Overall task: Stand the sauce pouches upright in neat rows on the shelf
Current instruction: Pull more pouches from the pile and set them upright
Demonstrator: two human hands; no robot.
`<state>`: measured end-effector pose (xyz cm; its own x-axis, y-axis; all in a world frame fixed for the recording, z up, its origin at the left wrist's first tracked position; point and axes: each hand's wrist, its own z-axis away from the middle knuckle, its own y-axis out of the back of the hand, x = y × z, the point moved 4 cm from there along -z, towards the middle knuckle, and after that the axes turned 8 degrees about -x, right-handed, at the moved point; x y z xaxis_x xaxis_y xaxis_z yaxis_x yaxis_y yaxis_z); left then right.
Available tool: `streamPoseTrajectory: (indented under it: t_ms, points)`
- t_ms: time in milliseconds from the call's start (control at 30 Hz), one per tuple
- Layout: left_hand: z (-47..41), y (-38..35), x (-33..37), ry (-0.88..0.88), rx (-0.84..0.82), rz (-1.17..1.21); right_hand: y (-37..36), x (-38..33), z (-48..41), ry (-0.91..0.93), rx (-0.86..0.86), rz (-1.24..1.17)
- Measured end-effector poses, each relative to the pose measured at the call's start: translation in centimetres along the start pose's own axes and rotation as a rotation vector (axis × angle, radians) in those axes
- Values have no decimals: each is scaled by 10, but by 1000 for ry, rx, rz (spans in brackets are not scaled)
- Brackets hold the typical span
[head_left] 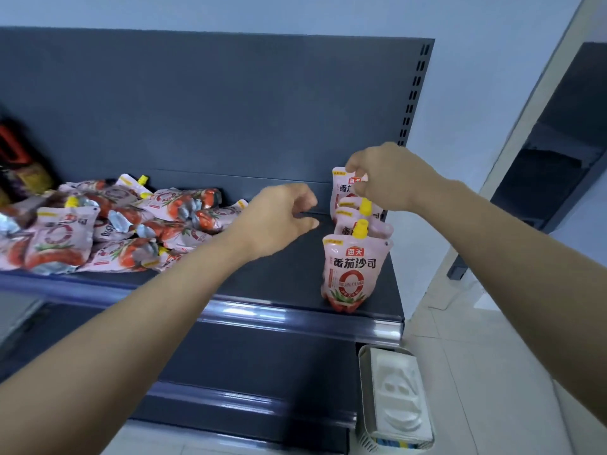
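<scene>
Several pink sauce pouches with yellow caps stand upright in one row at the right end of the dark shelf; the front pouch faces me. My right hand pinches the top of the rearmost pouch, against the back panel. My left hand hovers just left of the row, fingers curled apart and holding nothing. A loose heap of pouches lies flat on the left half of the shelf.
Dark bottles or packs sit at the far left of the shelf. A lower shelf juts out below. A white box with a moulded insert stands on the tiled floor at the right. Another dark rack stands further right.
</scene>
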<state>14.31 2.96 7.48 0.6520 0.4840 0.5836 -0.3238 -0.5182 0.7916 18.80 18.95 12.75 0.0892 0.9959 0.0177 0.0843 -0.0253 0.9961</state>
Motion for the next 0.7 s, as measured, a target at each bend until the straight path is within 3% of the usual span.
streamPoseTrajectory:
  t_ms: [267,700]
  points:
    - [37,77,-19,-5,203,-642,7,-58,-27,120,13,89]
    - [32,134,-145,-13,117,-697,-26,-171,-135,160,-92,81]
